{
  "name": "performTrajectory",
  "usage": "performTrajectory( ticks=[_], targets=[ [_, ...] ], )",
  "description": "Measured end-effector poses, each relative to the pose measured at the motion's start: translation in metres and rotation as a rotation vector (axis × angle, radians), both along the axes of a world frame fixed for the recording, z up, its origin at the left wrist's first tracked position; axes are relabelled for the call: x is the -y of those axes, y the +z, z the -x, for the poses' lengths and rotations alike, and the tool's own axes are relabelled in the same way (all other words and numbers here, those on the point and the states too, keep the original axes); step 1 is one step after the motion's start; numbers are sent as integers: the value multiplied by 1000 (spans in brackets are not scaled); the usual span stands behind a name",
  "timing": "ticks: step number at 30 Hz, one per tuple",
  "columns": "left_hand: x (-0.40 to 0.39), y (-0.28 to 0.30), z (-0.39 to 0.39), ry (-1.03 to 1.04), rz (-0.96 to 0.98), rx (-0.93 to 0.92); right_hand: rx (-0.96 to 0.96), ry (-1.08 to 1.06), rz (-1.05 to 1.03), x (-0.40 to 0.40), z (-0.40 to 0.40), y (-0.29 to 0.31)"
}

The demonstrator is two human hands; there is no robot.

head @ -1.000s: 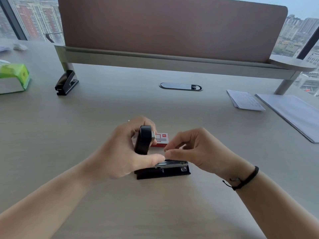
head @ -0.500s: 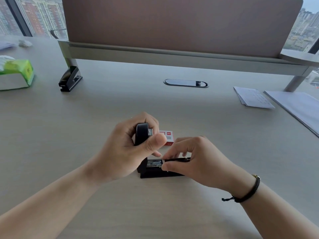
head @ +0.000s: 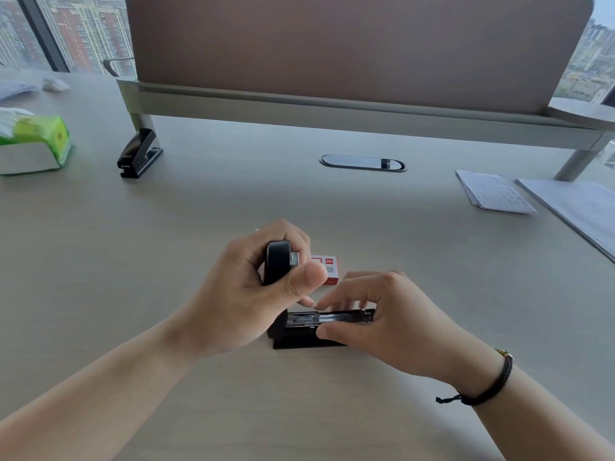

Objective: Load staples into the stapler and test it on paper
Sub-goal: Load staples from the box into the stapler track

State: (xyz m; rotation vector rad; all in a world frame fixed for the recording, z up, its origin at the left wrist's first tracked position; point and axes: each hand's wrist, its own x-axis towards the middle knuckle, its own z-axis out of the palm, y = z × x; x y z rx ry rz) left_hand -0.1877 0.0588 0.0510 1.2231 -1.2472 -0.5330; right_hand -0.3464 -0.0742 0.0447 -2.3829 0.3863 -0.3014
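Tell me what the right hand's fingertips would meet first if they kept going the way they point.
Probably the left hand's thumb, just past the right hand over the open stapler; depth is unclear.

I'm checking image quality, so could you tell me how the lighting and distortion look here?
Head view: soft daylight from the windows, faint shadows under the hands, no glare on the desk; wide-angle bending curves the divider; the stapler is sharp enough, fingertips slightly blurred.

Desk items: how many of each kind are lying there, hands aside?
Staplers: 2, the open stapler and a spare stapler
Staple box: 1
Tissue pack: 1
Paper stacks: 2, the small stack and the large stack
Total: 6
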Motion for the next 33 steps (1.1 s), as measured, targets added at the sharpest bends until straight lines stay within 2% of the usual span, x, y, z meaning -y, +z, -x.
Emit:
performTrajectory(
  ticks=[16,23,33],
  targets=[
    [0,-1,-1,10,-2,13,26,201,276,4,1,-3],
    [1,-2,-1,4,-3,1,-12,252,322,5,-3,1],
    [1,-3,-3,5,-4,-25,-19,215,357,10,3,4]
  ],
)
